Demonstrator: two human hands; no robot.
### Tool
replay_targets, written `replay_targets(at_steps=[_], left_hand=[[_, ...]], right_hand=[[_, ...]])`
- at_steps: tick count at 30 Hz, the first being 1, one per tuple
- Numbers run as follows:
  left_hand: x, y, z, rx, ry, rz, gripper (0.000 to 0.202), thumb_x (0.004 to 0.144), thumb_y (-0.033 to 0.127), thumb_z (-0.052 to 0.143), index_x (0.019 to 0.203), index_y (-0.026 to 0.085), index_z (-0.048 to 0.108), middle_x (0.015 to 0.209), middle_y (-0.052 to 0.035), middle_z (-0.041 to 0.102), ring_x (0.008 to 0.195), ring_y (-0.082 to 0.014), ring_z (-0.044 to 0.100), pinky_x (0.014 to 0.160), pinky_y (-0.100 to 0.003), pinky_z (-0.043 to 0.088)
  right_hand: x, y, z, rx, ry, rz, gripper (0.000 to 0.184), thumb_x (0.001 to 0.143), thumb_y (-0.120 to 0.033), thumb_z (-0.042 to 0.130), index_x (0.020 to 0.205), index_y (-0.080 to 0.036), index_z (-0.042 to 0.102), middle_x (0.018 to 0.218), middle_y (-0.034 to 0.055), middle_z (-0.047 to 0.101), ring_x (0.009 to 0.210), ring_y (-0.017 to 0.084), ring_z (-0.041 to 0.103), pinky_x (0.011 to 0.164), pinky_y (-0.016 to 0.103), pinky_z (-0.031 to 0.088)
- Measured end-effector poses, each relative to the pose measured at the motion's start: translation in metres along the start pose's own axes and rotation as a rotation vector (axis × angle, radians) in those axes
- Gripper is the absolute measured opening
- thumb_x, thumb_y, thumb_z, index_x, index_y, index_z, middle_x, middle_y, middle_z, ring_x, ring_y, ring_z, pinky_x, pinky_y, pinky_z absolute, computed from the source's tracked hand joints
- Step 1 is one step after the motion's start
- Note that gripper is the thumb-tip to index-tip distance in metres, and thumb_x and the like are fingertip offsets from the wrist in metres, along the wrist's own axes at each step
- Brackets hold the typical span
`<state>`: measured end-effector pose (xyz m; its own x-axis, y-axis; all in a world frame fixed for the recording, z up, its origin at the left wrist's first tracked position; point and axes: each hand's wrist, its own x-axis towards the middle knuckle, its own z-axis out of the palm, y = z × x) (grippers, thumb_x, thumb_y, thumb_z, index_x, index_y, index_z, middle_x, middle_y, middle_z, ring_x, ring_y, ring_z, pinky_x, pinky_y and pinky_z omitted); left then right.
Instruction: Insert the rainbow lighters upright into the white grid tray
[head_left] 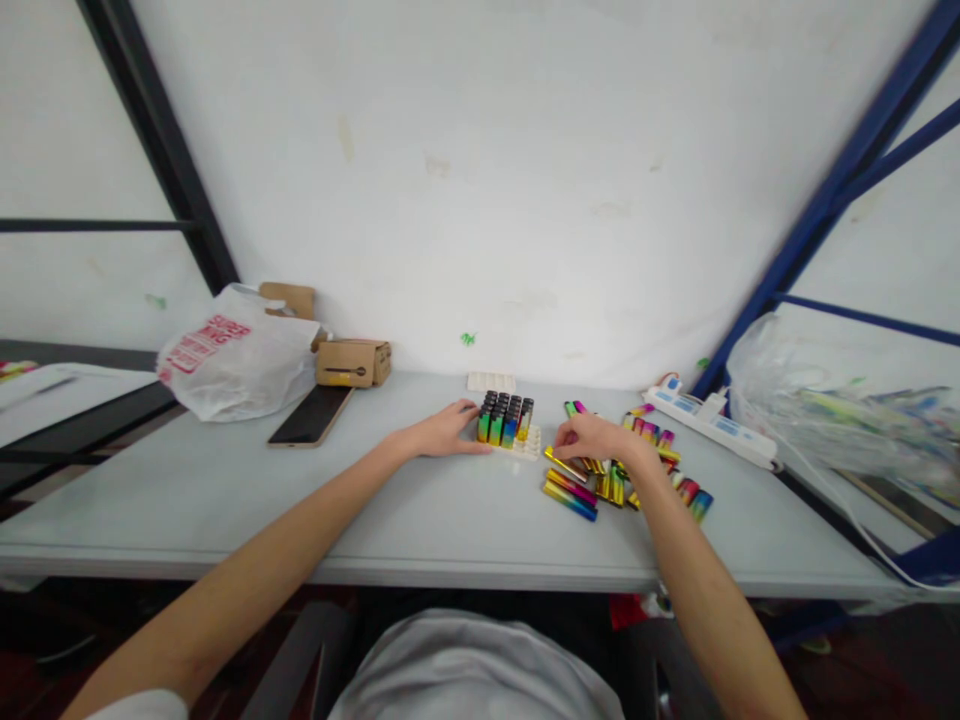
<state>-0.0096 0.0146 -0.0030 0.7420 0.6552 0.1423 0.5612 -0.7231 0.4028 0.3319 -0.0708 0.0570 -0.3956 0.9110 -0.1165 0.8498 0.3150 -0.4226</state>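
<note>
Upright lighters with black tops and shiny rainbow bodies stand in rows in a white slotted tray. Several slots at the tray's right end hold nothing. My left hand grips the tray's left end, thumb along the front and fingers behind. To the right of the tray, my right hand pinches one end of a gold lighter low over the table. Loose metallic lighters lie in a pile under and around this hand, partly hidden by it. Two or so lie side by side in front.
A second white tray lies behind, near the wall. To the left are a phone, a cardboard box and a white plastic bag. A power strip and a clear bag are at the right.
</note>
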Motion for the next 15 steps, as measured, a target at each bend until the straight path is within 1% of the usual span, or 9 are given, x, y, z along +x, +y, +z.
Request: replay_targets(at_steps=[2, 4, 7, 8, 10, 12, 14, 15], left_hand=[[0.0, 0.0, 0.0, -0.003, -0.004, -0.012, 0.098, 0.09, 0.087, 0.067, 0.154, 0.013, 0.057, 0.164, -0.0212, 0.052, 0.152, -0.0394, 0.052, 0.132, -0.043, 0.037], [0.0, 0.001, -0.001, -0.001, -0.007, -0.021, 0.097, 0.09, 0.087, 0.067, 0.153, 0.013, 0.057, 0.164, -0.0214, 0.052, 0.152, -0.0398, 0.052, 0.132, -0.044, 0.038], [-0.001, 0.003, -0.002, 0.004, -0.011, -0.014, 0.096, 0.091, 0.087, 0.066, 0.152, 0.014, 0.058, 0.164, -0.0207, 0.053, 0.152, -0.0396, 0.051, 0.132, -0.044, 0.038], [-0.001, 0.004, -0.003, 0.004, -0.014, -0.014, 0.096, 0.091, 0.087, 0.065, 0.152, 0.013, 0.058, 0.164, -0.0208, 0.053, 0.152, -0.0396, 0.051, 0.132, -0.044, 0.037], [-0.001, 0.006, -0.004, 0.003, -0.021, -0.023, 0.096, 0.091, 0.086, 0.065, 0.152, 0.012, 0.059, 0.164, -0.0217, 0.052, 0.153, -0.0398, 0.05, 0.132, -0.043, 0.037], [-0.001, 0.006, -0.004, 0.001, -0.02, -0.024, 0.096, 0.091, 0.086, 0.066, 0.151, 0.012, 0.059, 0.164, -0.0221, 0.053, 0.153, -0.0401, 0.051, 0.132, -0.044, 0.037], [0.0, 0.004, -0.003, 0.001, -0.01, -0.011, 0.095, 0.091, 0.086, 0.066, 0.15, 0.012, 0.06, 0.162, -0.0219, 0.054, 0.152, -0.0403, 0.052, 0.132, -0.045, 0.038], [0.0, 0.003, -0.003, 0.004, -0.005, -0.004, 0.095, 0.091, 0.087, 0.066, 0.15, 0.013, 0.06, 0.162, -0.0217, 0.054, 0.152, -0.0402, 0.052, 0.131, -0.045, 0.039]], right_hand=[[0.002, -0.004, 0.003, -0.031, 0.057, 0.044, 0.01, 0.087, -0.023, 0.078, 0.081, -0.021, 0.085, 0.078, 0.006, 0.083, 0.07, 0.022, 0.072, 0.067, 0.03, 0.051], [0.003, -0.01, 0.004, -0.081, 0.105, 0.088, 0.007, 0.09, -0.022, 0.079, 0.09, -0.02, 0.086, 0.087, 0.0075, 0.085, 0.075, 0.022, 0.074, 0.069, 0.029, 0.052], [0.003, -0.021, 0.004, -0.165, 0.105, 0.148, 0.02, 0.097, -0.029, 0.078, 0.112, -0.018, 0.084, 0.102, 0.0091, 0.086, 0.085, 0.022, 0.077, 0.075, 0.028, 0.052], [0.003, -0.024, 0.004, -0.198, 0.091, 0.173, 0.022, 0.099, -0.032, 0.077, 0.115, -0.018, 0.083, 0.105, 0.0102, 0.086, 0.089, 0.022, 0.077, 0.077, 0.028, 0.052], [0.004, -0.027, 0.005, -0.274, 0.072, 0.209, 0.023, 0.104, -0.035, 0.073, 0.114, -0.016, 0.081, 0.111, 0.0131, 0.085, 0.097, 0.025, 0.078, 0.081, 0.029, 0.051], [0.005, -0.027, 0.007, -0.339, 0.084, 0.223, 0.024, 0.108, -0.035, 0.067, 0.113, -0.015, 0.08, 0.116, 0.0165, 0.083, 0.105, 0.027, 0.077, 0.084, 0.03, 0.05], [0.006, -0.024, 0.009, -0.342, 0.148, 0.234, 0.029, 0.113, -0.035, 0.058, 0.122, -0.014, 0.075, 0.12, 0.0192, 0.082, 0.109, 0.028, 0.077, 0.086, 0.03, 0.048], [0.007, -0.023, 0.009, -0.322, 0.197, 0.246, 0.032, 0.115, -0.035, 0.054, 0.129, -0.013, 0.072, 0.119, 0.0198, 0.082, 0.108, 0.028, 0.077, 0.085, 0.03, 0.048]])
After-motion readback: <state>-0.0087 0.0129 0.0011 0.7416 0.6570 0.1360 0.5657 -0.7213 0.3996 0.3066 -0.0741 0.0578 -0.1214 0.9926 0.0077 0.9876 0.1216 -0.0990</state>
